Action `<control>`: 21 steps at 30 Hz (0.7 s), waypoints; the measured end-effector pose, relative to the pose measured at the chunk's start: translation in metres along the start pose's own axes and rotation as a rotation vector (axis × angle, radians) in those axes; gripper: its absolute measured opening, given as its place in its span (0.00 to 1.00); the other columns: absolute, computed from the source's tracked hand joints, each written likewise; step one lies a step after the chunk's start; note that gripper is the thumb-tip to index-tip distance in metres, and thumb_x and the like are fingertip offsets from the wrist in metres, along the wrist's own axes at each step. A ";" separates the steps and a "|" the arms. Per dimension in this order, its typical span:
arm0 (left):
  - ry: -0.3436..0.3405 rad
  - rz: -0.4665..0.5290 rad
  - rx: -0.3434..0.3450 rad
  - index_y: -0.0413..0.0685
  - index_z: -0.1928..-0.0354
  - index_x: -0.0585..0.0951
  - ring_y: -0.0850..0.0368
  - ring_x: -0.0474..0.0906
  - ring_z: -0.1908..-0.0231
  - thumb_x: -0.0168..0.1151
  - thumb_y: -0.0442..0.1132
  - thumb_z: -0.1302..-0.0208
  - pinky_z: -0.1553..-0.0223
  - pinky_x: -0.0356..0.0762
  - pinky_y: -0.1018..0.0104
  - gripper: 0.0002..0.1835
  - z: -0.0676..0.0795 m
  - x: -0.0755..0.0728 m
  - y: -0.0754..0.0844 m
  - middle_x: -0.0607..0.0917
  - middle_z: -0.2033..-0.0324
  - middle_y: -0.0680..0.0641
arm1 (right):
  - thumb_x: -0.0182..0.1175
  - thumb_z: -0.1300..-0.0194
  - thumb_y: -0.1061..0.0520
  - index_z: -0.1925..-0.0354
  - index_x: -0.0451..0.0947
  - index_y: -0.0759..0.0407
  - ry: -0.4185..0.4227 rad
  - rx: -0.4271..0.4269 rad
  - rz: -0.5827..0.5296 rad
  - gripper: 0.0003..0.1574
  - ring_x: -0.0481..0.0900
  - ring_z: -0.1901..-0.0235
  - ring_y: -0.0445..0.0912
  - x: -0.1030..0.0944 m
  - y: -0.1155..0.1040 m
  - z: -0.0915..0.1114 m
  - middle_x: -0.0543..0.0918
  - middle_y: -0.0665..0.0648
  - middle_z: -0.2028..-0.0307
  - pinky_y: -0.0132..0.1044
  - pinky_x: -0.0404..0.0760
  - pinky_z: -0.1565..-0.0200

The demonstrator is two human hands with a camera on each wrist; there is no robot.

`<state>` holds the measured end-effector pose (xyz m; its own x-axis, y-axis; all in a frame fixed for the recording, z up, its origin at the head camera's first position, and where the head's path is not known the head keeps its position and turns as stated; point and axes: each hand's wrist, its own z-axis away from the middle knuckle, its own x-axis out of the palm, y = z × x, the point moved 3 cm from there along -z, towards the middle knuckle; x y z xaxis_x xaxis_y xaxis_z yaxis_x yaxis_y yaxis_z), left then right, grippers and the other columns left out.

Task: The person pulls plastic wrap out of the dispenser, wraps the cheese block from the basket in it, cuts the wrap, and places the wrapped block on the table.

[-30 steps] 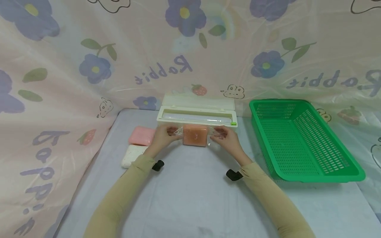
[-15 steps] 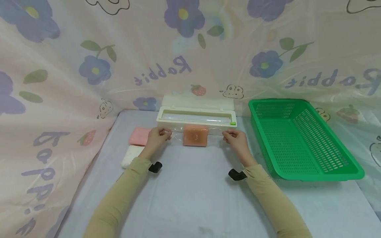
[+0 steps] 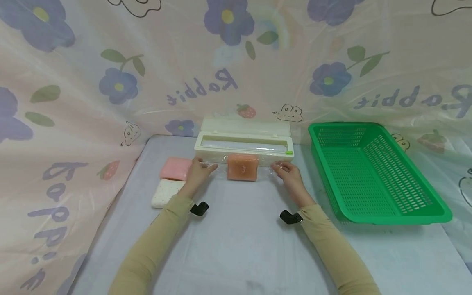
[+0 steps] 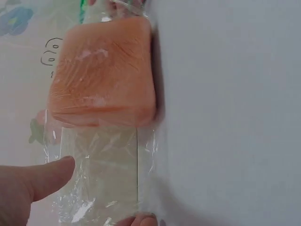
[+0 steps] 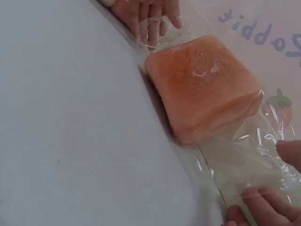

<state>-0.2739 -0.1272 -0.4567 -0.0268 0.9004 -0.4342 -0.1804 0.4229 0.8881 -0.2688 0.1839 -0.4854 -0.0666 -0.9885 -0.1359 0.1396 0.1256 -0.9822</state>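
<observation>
An orange block that looks like a bar of soap (image 3: pixel 242 168) stands tilted at the front of a cling film dispenser (image 3: pixel 243 144), covered in clear cling film (image 4: pixel 101 174). Loose film extends from both its sides. At the left flap is my left hand (image 3: pixel 199 176), thumb stretched out and apart from the fingers, whose tips show behind the film. My right hand (image 3: pixel 291 180) is at the right flap. In the right wrist view its fingers (image 5: pixel 265 205) show through the film, with the thumb (image 5: pixel 290 153) apart from them.
A pink bar (image 3: pixel 175 168) and a speckled white bar (image 3: pixel 166 194) lie left of my left hand, partly covered by it. The dispenser's lid (image 3: pixel 245 126) is raised against the patterned curtain. A green plastic basket (image 3: pixel 333 196) stands to the right.
Both hands first moved outward from the block, drawing the film flaps sideways, then came slightly back inward. The left thumb and fingers have spread apart. The block has stayed in place.
</observation>
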 end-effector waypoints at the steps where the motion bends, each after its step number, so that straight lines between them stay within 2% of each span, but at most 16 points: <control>1: -0.013 0.033 -0.027 0.28 0.35 0.56 0.41 0.72 0.47 0.64 0.43 0.37 0.47 0.73 0.54 0.39 -0.001 0.001 -0.001 0.71 0.45 0.31 | 0.62 0.34 0.50 0.47 0.72 0.67 -0.009 0.004 -0.030 0.26 0.76 0.56 0.42 0.001 0.000 -0.001 0.81 0.57 0.56 0.39 0.75 0.48; 3: -0.031 0.086 -0.067 0.29 0.34 0.57 0.45 0.73 0.50 0.63 0.44 0.36 0.50 0.74 0.57 0.38 -0.003 0.004 -0.004 0.73 0.47 0.34 | 0.61 0.33 0.53 0.48 0.72 0.68 -0.022 0.012 -0.081 0.23 0.77 0.59 0.40 0.003 0.001 -0.002 0.81 0.53 0.61 0.37 0.76 0.50; 5: -0.047 0.134 -0.076 0.29 0.36 0.62 0.48 0.74 0.55 0.62 0.43 0.34 0.55 0.75 0.61 0.33 -0.004 0.006 -0.006 0.75 0.51 0.36 | 0.61 0.33 0.55 0.50 0.72 0.68 -0.014 0.024 -0.121 0.20 0.77 0.63 0.39 0.004 0.003 -0.004 0.80 0.50 0.65 0.33 0.78 0.55; 8: -0.048 0.150 -0.033 0.30 0.47 0.74 0.53 0.73 0.62 0.60 0.44 0.33 0.62 0.72 0.66 0.22 -0.005 0.006 -0.008 0.78 0.61 0.41 | 0.59 0.32 0.56 0.50 0.72 0.71 -0.019 0.033 -0.132 0.20 0.77 0.66 0.38 0.006 0.004 -0.005 0.79 0.48 0.67 0.28 0.78 0.61; 11: -0.069 0.195 0.000 0.32 0.56 0.79 0.56 0.74 0.64 0.59 0.43 0.32 0.63 0.74 0.66 0.17 -0.003 0.005 -0.008 0.81 0.65 0.43 | 0.58 0.30 0.54 0.49 0.73 0.71 -0.030 0.038 -0.119 0.21 0.77 0.68 0.37 0.007 0.004 -0.002 0.79 0.48 0.66 0.27 0.78 0.64; 16: -0.136 0.402 -0.066 0.31 0.50 0.76 0.57 0.82 0.63 0.57 0.38 0.30 0.51 0.79 0.58 0.16 -0.002 0.002 -0.010 0.81 0.59 0.39 | 0.59 0.31 0.54 0.50 0.74 0.71 -0.023 0.036 -0.092 0.21 0.76 0.71 0.37 0.005 0.001 0.001 0.79 0.49 0.68 0.28 0.79 0.67; 18: -0.151 0.464 -0.102 0.30 0.48 0.74 0.56 0.82 0.64 0.56 0.37 0.30 0.50 0.79 0.57 0.16 -0.003 0.002 -0.012 0.79 0.57 0.37 | 0.59 0.32 0.53 0.51 0.75 0.70 -0.024 0.036 -0.078 0.21 0.76 0.72 0.38 0.004 0.000 0.000 0.79 0.49 0.69 0.28 0.79 0.68; 21: -0.155 0.501 -0.136 0.28 0.47 0.73 0.56 0.81 0.66 0.55 0.35 0.30 0.51 0.80 0.60 0.16 -0.006 0.003 -0.015 0.79 0.58 0.37 | 0.60 0.32 0.52 0.53 0.75 0.69 -0.030 0.055 -0.075 0.20 0.78 0.71 0.38 0.004 0.001 -0.004 0.80 0.50 0.68 0.29 0.80 0.68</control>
<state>-0.2776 -0.1313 -0.4721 0.0013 0.9973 0.0740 -0.3084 -0.0700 0.9487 -0.2726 0.1809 -0.4877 -0.0493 -0.9971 -0.0571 0.1891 0.0468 -0.9808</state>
